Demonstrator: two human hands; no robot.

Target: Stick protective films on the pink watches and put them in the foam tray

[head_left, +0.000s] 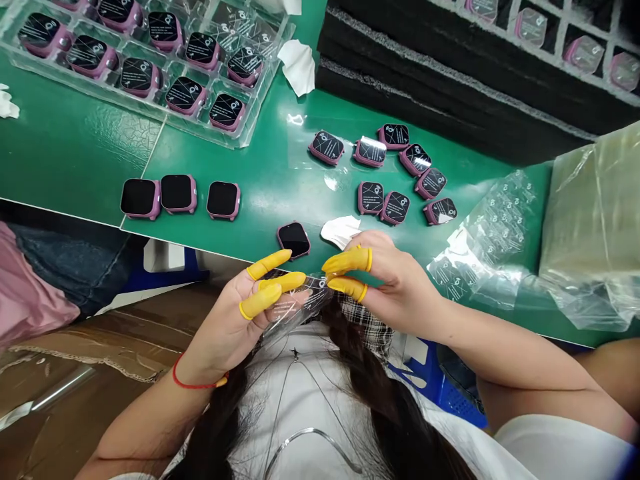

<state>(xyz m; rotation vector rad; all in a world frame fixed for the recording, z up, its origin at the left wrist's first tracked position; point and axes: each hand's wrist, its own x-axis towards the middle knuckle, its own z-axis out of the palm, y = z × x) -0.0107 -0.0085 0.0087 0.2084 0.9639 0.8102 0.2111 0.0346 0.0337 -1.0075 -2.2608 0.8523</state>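
The clear printed film (316,301) was between the two hands, just over the near edge of the green table (260,173). The left hand (233,320) grasped its side between covered fingers and thumb; the right hand (395,277) pinched its corner, probably so that the thin sheet stayed controlled. Yellow finger covers (260,301), three on the left hand and at least two on the right, seemed meant to keep skin off it.

One dark-screened watch body (293,240) lay just beyond, within easy reach, and three more dark-screened ones (141,197) lay to the left, perhaps kept apart from the eight film-faced ones (371,198) to the right. The clear tray (237,140) showed at least nine more in separate pockets, likely to stop rubbing; the black foam holder (450,110) showed four. Three crumpled white papers (299,67) lay about.
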